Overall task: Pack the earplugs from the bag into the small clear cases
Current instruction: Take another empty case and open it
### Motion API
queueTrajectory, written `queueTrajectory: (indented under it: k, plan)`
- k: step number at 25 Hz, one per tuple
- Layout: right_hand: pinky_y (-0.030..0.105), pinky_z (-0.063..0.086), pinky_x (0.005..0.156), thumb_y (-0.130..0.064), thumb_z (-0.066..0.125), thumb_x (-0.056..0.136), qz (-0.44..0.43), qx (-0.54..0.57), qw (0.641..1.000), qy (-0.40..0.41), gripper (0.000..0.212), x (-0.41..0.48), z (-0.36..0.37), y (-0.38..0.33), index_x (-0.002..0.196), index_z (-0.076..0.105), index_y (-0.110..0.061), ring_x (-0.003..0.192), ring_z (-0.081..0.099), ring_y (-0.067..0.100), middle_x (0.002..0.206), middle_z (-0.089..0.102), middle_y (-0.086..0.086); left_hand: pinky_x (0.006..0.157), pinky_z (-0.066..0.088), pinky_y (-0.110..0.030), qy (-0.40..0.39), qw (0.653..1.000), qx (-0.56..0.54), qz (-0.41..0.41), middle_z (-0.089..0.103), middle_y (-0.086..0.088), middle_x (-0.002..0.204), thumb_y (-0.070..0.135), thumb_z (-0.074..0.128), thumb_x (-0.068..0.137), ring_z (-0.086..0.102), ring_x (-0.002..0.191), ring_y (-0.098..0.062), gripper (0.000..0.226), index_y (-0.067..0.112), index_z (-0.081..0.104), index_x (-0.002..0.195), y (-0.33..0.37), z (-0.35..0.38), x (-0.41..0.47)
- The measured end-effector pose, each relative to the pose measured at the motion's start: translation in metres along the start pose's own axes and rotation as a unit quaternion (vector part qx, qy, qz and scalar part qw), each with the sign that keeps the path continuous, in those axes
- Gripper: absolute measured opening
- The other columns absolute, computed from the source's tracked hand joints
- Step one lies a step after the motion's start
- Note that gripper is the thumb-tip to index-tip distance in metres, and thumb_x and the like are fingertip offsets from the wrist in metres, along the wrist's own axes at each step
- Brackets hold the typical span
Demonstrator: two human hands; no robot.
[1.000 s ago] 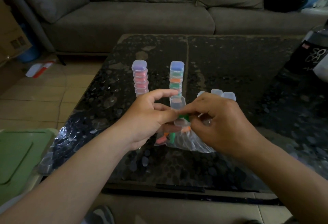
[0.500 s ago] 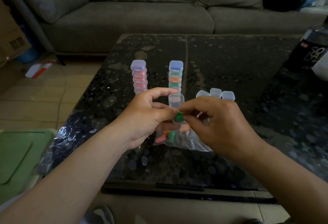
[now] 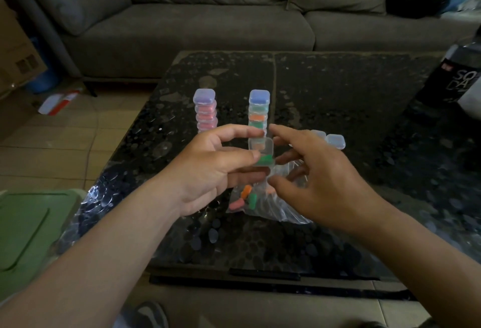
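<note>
My left hand (image 3: 208, 169) holds a small clear case (image 3: 262, 152) with its lid up; a green earplug (image 3: 265, 159) lies inside it. My right hand (image 3: 315, 179) hovers just right of the case, fingers spread, holding nothing. Below both hands a clear plastic bag (image 3: 273, 205) lies on the table with several orange, pink and green earplugs (image 3: 246, 197) in it. Two stacks of filled cases stand behind: a pink stack (image 3: 205, 111) and a mixed green-orange stack (image 3: 259, 110). Empty cases (image 3: 335, 141) sit to the right, partly hidden by my right hand.
The dark speckled table (image 3: 338, 88) has a grey sofa (image 3: 208, 23) behind it. A dark soda bottle (image 3: 453, 78) stands at the table's right edge. A green lid (image 3: 23, 226) lies at the lower left, and a cardboard box (image 3: 15, 52) stands at the far left.
My right hand brought a green earplug to the case, let it go inside, and has opened and drawn slightly right. My left hand kept holding the case.
</note>
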State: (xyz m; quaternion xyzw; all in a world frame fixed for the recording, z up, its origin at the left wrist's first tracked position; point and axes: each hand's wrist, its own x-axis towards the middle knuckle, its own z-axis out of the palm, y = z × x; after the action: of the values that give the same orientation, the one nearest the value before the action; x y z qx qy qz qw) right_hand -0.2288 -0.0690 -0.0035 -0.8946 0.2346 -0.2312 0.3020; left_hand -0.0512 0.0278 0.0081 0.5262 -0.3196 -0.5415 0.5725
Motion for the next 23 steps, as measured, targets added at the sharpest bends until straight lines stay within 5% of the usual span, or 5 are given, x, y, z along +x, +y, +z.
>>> queueTrajectory:
  k: [3,8,18,23]
  plan:
    - [0.012,0.051,0.086,-0.028,0.072,0.086,-0.012,-0.007,1.000,0.014,0.060,0.001,0.000,0.000,0.142,0.050,-0.033,0.108,0.057,-0.006,0.115,0.057,-0.024,0.084,0.063,-0.034,-0.031,0.999,0.015,0.008,0.077,-0.020,0.109,0.001,0.069,0.081,0.076,0.100,-0.028,0.035,0.007,0.068,0.115,0.000,-0.001,-0.003]
    - [0.017,0.054,0.083,-0.021,0.071,0.090,-0.014,-0.001,0.999,0.038,0.030,0.001,-0.002,0.001,0.118,0.069,-0.030,0.097,0.064,-0.002,0.101,0.068,-0.019,0.078,0.063,-0.034,-0.021,0.992,0.110,0.057,0.078,-0.015,0.098,-0.009,0.065,0.091,0.077,0.090,-0.028,0.026,0.010,0.071,0.108,-0.006,-0.002,-0.002]
    - [0.014,0.052,0.084,-0.024,0.067,0.091,-0.012,0.009,0.999,0.041,0.026,0.001,-0.002,0.000,0.116,0.068,-0.032,0.099,0.061,-0.004,0.099,0.064,-0.024,0.086,0.063,-0.041,0.069,0.919,0.326,0.209,0.079,0.007,0.098,0.007,0.079,0.087,0.076,0.092,-0.010,0.027,0.028,0.074,0.104,-0.019,-0.001,0.000]
    - [0.017,0.051,0.088,-0.019,0.066,0.093,-0.017,0.002,0.999,0.047,0.027,0.001,0.001,0.002,0.118,0.069,-0.028,0.101,0.061,-0.002,0.102,0.065,-0.021,0.084,0.060,-0.028,0.084,0.882,0.389,0.253,0.077,0.011,0.098,0.011,0.077,0.090,0.073,0.093,-0.002,0.025,0.029,0.074,0.108,-0.021,0.003,-0.003]
